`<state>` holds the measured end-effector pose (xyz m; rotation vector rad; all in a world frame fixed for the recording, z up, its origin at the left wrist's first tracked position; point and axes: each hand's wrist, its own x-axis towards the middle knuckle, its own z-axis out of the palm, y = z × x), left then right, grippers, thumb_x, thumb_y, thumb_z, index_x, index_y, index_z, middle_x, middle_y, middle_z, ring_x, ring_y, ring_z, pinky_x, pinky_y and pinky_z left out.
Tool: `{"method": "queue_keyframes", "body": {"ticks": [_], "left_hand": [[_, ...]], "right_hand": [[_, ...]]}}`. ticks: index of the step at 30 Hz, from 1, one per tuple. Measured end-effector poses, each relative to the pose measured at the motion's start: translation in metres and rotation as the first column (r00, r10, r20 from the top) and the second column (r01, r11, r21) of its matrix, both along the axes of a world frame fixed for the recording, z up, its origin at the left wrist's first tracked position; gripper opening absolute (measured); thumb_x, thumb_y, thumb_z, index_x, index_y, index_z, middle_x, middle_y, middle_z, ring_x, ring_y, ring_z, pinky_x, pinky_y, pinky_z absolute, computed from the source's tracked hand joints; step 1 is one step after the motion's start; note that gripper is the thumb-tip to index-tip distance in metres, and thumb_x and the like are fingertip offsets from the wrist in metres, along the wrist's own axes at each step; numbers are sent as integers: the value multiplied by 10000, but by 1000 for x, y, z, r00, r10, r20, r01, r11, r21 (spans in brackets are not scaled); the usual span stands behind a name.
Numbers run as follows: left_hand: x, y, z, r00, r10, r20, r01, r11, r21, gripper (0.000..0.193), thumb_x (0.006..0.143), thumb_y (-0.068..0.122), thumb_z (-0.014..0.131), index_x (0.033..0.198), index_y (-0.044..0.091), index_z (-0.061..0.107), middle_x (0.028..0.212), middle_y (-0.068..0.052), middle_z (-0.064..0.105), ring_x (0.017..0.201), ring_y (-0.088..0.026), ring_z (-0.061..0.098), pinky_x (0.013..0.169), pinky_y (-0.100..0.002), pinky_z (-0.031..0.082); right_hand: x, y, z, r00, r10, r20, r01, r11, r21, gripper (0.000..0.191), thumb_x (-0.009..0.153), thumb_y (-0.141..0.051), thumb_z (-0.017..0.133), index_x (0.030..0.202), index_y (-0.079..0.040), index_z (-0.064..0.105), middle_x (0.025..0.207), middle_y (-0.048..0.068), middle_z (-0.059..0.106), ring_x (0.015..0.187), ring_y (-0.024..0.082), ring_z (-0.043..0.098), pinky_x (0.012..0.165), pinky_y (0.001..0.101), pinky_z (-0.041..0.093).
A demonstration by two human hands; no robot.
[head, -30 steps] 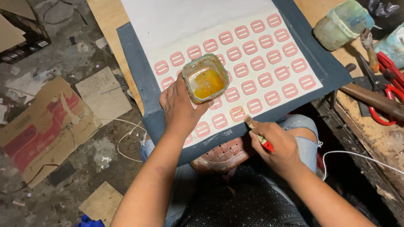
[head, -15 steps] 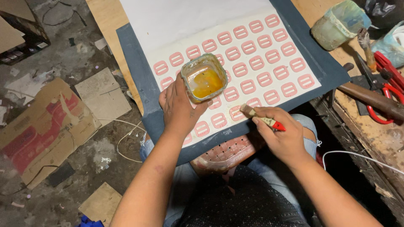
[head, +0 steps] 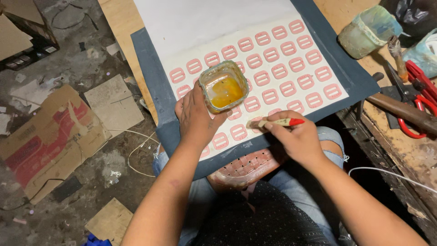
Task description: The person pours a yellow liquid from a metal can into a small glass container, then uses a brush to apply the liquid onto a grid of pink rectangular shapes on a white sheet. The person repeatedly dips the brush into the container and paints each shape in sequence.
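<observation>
The left hand (head: pixel 196 119) curls around a small clear jar of yellow glue (head: pixel 223 87), resting on the white sheet of pink buckle shapes (head: pixel 273 68). At its four o'clock, the right hand (head: pixel 296 137) pinches a red-handled brush (head: pixel 274 122), bristles pointing toward nine o'clock.

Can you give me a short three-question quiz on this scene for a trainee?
1. True or false: the left hand holds the jar of yellow liquid.
2. What does the right hand hold? A) scissors B) brush C) hammer
3. What colour are the shapes on the white sheet?

Key: 1 true. 2 B. 3 pink.
</observation>
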<state>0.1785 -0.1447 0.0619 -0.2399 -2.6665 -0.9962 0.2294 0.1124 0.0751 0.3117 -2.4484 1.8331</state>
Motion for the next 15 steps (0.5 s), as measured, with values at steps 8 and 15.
{"method": "queue_keyframes", "body": {"ticks": [8, 15], "left_hand": [[-2, -1, -5, 1000, 0, 0, 0, 1000, 2, 1070, 703, 366, 910, 1522, 4, 323, 1360, -167, 577, 1327, -309, 494, 1124, -494, 254], [-1, -2, -5, 1000, -5, -4, 5, 1000, -5, 1071, 702, 358, 906, 1528, 9, 319, 1365, -168, 578, 1329, -313, 497, 1117, -489, 253]], "right_hand": [[24, -3, 10, 918, 95, -384, 71, 916, 396, 156, 902, -55, 732, 1030, -1, 662, 968, 127, 700, 849, 250, 710, 757, 324, 557], [11, -8, 27, 941, 132, -312, 22, 895, 445, 162, 888, -36, 752, 1018, -25, 656, 940, 122, 691, 833, 264, 706, 725, 341, 554]]}}
